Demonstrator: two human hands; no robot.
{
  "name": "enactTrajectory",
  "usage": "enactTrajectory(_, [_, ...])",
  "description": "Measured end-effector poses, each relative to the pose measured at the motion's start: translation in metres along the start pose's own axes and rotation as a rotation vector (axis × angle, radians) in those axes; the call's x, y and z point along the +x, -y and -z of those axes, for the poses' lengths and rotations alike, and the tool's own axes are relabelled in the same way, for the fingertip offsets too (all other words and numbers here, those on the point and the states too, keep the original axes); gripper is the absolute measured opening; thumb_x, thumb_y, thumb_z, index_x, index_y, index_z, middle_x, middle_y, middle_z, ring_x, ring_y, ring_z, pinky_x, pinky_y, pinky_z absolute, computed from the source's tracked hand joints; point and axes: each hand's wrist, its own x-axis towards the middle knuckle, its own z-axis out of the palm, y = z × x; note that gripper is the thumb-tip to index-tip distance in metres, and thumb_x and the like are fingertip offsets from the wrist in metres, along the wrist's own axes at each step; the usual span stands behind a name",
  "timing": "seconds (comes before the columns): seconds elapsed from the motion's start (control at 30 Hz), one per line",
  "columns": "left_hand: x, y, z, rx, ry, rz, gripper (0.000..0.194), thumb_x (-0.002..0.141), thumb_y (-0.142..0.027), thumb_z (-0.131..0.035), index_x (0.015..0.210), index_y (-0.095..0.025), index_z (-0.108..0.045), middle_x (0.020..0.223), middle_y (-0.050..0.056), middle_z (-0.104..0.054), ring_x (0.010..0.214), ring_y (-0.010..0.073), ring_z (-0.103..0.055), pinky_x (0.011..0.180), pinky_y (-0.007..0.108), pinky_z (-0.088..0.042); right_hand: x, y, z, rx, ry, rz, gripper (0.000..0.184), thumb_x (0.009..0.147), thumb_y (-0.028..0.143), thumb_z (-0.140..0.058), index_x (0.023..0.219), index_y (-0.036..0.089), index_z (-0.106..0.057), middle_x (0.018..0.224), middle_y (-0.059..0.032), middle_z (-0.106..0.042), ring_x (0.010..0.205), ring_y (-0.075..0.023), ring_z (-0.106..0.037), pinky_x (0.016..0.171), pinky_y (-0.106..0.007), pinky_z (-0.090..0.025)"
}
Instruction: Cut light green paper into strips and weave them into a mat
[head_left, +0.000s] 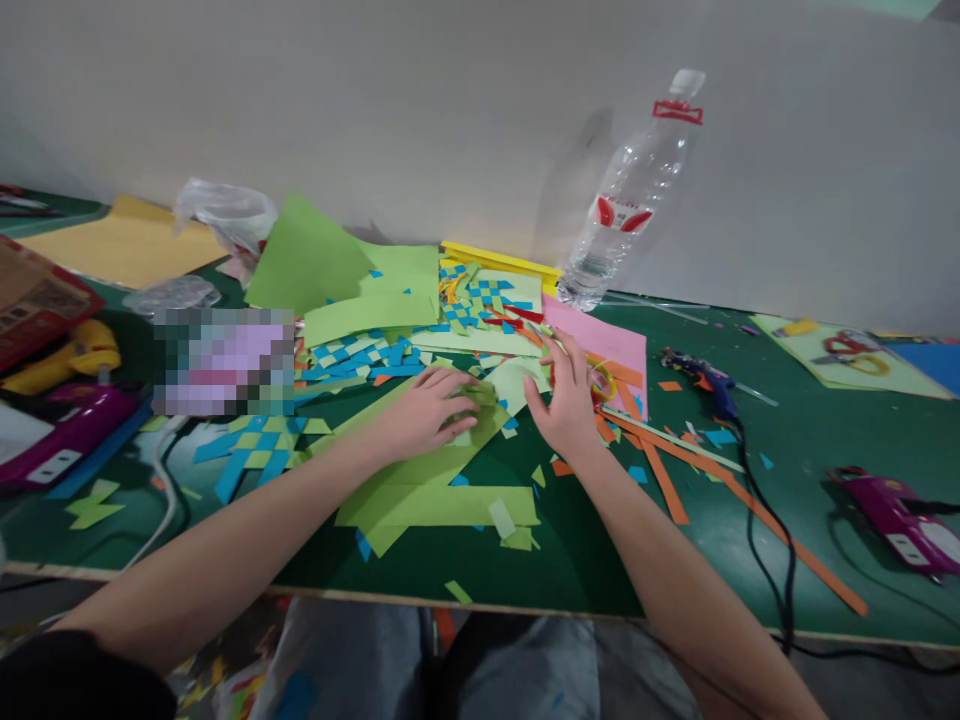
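My left hand [439, 412] rests over light green paper strips [442, 460], its bent fingers a little apart. No held thing shows in it. To its right, my right hand [564, 395] has the thumb apart from the fingers, near a pale green piece of paper [514, 382] and the pink sheet [626, 345]. A yellow ring-shaped handle [603, 382] shows just beside it, partly hidden by the hand. Blue and green woven paper pieces [480, 298] lie beyond both hands. Orange paper strips [664, 475] spread out to the right.
A clear water bottle [626, 205] stands tilted near the wall. Glue guns [705, 380] with cords, purple devices [896, 520] and scissors [855, 352] lie at the right. At the left are a blurred-out phone-like object [225, 365], a white cable [163, 480] and a yellow tool [67, 358].
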Motion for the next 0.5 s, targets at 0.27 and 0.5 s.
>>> enactTrajectory(0.27, [-0.0020,0.0057,-0.0056,0.062,-0.017,0.095,0.035,0.099,-0.040,-0.045,0.118,-0.019,-0.066,0.138,0.012,-0.052,0.134,0.0310,-0.042,0.114,0.056,-0.030,0.0010,0.0024,0.0025,-0.015,-0.011,-0.007,0.054,0.094,0.031,-0.044,0.146,0.023,-0.032,0.145,-0.0167,-0.043,0.128,-0.0304,-0.050,0.106,-0.055,-0.039])
enactTrajectory(0.5, [-0.0014,0.0047,-0.0061,0.011,0.006,0.100,0.037,0.100,-0.041,-0.043,0.121,-0.017,-0.061,0.139,0.013,-0.050,0.137,0.0305,-0.037,0.114,0.056,-0.030,0.0012,0.0032,0.0042,-0.067,-0.115,0.019,0.056,0.093,0.031,-0.046,0.147,0.024,-0.033,0.144,-0.0138,-0.046,0.133,-0.0316,-0.043,0.107,-0.055,-0.038])
